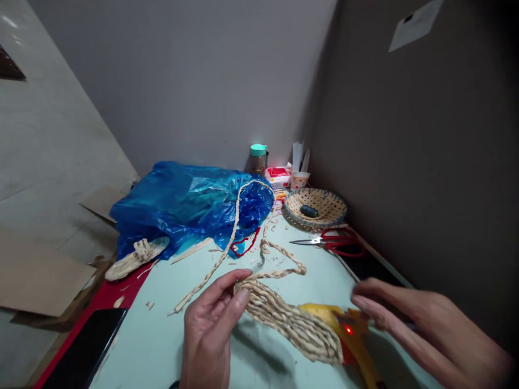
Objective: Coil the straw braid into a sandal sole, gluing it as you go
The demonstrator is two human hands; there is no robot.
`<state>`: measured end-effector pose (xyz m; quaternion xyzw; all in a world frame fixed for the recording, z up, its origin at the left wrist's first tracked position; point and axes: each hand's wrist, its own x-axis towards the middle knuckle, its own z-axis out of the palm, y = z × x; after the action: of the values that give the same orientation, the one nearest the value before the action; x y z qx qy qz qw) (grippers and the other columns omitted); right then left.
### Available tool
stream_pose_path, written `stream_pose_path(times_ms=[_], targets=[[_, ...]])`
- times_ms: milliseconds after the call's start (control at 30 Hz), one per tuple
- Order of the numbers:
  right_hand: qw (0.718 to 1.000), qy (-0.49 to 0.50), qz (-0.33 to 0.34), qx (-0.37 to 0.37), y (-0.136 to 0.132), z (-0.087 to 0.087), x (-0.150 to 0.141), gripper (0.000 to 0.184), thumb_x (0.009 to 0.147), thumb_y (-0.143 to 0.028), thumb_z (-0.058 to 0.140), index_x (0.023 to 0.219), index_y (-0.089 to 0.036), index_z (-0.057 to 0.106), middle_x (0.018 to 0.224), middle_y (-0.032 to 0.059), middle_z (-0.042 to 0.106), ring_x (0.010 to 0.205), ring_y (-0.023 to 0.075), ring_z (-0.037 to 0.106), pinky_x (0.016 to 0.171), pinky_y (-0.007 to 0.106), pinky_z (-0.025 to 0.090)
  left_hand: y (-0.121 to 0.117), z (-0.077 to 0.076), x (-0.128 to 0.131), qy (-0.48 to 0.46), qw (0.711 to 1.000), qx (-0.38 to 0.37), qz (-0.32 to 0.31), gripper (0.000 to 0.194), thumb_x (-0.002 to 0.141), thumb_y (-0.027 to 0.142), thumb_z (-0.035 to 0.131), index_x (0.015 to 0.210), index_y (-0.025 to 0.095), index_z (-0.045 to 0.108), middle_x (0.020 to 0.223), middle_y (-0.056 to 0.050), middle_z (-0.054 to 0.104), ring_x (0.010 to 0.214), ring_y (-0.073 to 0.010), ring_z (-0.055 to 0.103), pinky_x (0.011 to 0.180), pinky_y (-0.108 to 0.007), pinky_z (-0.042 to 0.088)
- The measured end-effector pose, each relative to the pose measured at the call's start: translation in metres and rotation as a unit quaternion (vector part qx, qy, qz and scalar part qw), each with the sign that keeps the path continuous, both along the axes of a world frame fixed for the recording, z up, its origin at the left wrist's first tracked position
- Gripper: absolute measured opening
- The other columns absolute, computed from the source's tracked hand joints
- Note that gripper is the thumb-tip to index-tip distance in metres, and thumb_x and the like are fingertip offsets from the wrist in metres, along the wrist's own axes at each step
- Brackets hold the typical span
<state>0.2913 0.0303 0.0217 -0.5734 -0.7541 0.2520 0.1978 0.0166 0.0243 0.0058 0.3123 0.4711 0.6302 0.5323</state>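
My left hand [214, 324] pinches one end of a flat, sole-shaped piece of coiled straw braid [292, 321], thumb on top. A loose tail of straw braid [284, 273] runs from that end across the table and loops over the blue bag. My right hand [421, 324] hovers at the right with fingers drawn together. What lies between them, if anything, is hidden. Just left of it, partly behind the braid piece, lies a yellow glue gun [359, 346] with a red light lit.
A blue plastic bag [182, 200] lies at the back left, a straw sole [135, 260] beside it. Red-handled scissors [340, 241] and a woven basket [294, 216] holding a dark thread spool [309, 211] sit at the right. A black phone [87, 346] lies front left. Straw scraps litter the table.
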Motion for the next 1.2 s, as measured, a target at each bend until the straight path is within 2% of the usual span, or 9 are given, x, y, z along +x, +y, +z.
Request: stream_pose_path(times_ms=[67,133,200,333,433,500,600,967,1200], targets=[[0.994,0.098,-0.021,0.036,0.010,0.018,-0.019,0.039,0.095,-0.058,0.049,0.102,-0.027,0.072,0.102,0.0064,0.076,0.089,0.0247,0.071,0.076,0.031,0.055,0.000,0.001,0.002,0.010,1.000,-0.010,-0.022,0.029,0.070,0.034,0.085,0.096,0.021,0.081,0.092,-0.006,0.079,0.083,-0.0167,0.071,0.073,-0.018,0.053],[0.984,0.175,0.016,-0.018,0.023,0.025,-0.038,0.039,0.091,-0.058,0.056,0.107,-0.027,0.073,0.107,0.0057,0.075,0.090,0.0246,0.071,0.078,0.032,0.055,-0.001,0.004,0.005,0.014,0.999,-0.027,-0.033,0.030,0.070,0.035,0.085,0.095,0.019,0.081,0.086,-0.007,0.079,0.081,-0.0186,0.071,0.073,-0.021,0.053],[0.968,0.240,0.053,-0.055,0.034,0.025,-0.053,0.033,0.085,-0.053,0.068,0.103,-0.026,0.074,0.099,0.0027,0.076,0.087,0.0225,0.070,0.076,0.030,0.054,-0.001,0.009,0.010,0.009,0.998,-0.048,-0.029,0.030,0.068,0.035,0.085,0.093,0.019,0.080,0.080,-0.007,0.078,0.079,-0.0200,0.072,0.074,-0.023,0.053],[0.943,0.312,0.085,-0.084,0.046,0.016,-0.064,0.017,0.092,-0.036,0.067,0.088,-0.022,0.075,0.086,-0.0002,0.075,0.080,0.0170,0.068,0.070,0.025,0.050,0.001,0.015,0.017,0.006,0.997,-0.080,-0.007,0.027,0.064,0.033,0.085,0.087,0.019,0.081,0.077,-0.008,0.077,0.075,-0.0220,0.073,0.072,-0.025,0.055],[0.939,0.320,0.121,0.034,0.044,0.007,-0.060,0.010,0.093,-0.023,0.066,0.095,-0.023,0.076,0.088,0.0012,0.075,0.081,0.0173,0.067,0.075,0.028,0.050,0.002,0.016,0.018,-0.002,0.995,-0.097,-0.007,0.026,0.063,0.032,0.086,0.086,0.019,0.081,0.076,-0.008,0.077,0.071,-0.0212,0.073,0.070,-0.025,0.056],[0.930,0.325,0.143,0.098,0.041,0.000,-0.056,0.019,0.093,-0.015,0.064,0.106,-0.026,0.073,0.090,0.0014,0.074,0.082,0.0180,0.066,0.076,0.030,0.050,0.003,0.015,0.018,-0.021,0.993,-0.117,-0.021,0.028,0.063,0.032,0.086,0.087,0.019,0.081,0.075,-0.007,0.077,0.070,-0.0200,0.072,0.070,-0.024,0.056],[0.916,0.343,0.158,0.131,0.037,-0.010,-0.053,0.030,0.090,-0.008,0.063,0.113,-0.028,0.068,0.091,0.0010,0.070,0.083,0.0178,0.063,0.074,0.030,0.049,0.004,0.013,0.018,-0.045,0.988,-0.146,-0.037,0.029,0.061,0.033,0.087,0.086,0.019,0.081,0.071,-0.006,0.076,0.068,-0.0193,0.073,0.068,-0.023,0.056],[0.918,0.307,0.234,0.093,0.035,-0.008,-0.050,0.023,0.087,-0.003,0.053,0.100,-0.022,0.057,0.085,0.0018,0.060,0.080,0.0167,0.056,0.069,0.029,0.045,0.007,0.015,0.019,-0.013,0.976,-0.214,0.034,0.036,0.048,0.032,0.096,0.079,0.020,0.081,0.072,-0.002,0.078,0.063,-0.0139,0.072,0.058,-0.014,0.055],[0.938,0.263,0.225,0.029,0.031,-0.002,-0.050,0.017,0.093,-0.008,0.050,0.098,-0.024,0.052,0.090,-0.0006,0.057,0.084,0.0146,0.055,0.073,0.027,0.043,0.005,0.011,0.022,0.009,0.984,-0.174,0.049,0.032,0.051,0.031,0.094,0.078,0.021,0.081,0.075,0.000,0.079,0.056,-0.0105,0.069,0.054,-0.013,0.053]])
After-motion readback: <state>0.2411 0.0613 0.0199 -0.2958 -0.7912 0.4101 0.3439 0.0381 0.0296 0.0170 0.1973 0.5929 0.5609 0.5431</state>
